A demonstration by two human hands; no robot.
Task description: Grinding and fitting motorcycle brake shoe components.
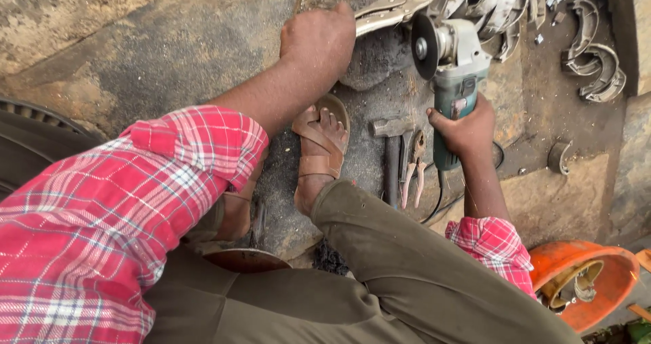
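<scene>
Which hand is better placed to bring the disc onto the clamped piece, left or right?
Right. The right hand already grips the angle grinder, its disc beside the metal piece. The left hand is wrapped around the locking pliers that hold the piece, so it is probably best kept there.

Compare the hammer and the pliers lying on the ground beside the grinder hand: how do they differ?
The hammer is larger and dark grey all over, with a blocky metal head and a plain dark handle; the pliers are smaller, with rusty jaws and pale pink grips. The hammer has one straight handle, the pliers two that spread apart. Both lie untouched, side by side, handles toward the person, between the sandalled foot and the right hand.
</scene>
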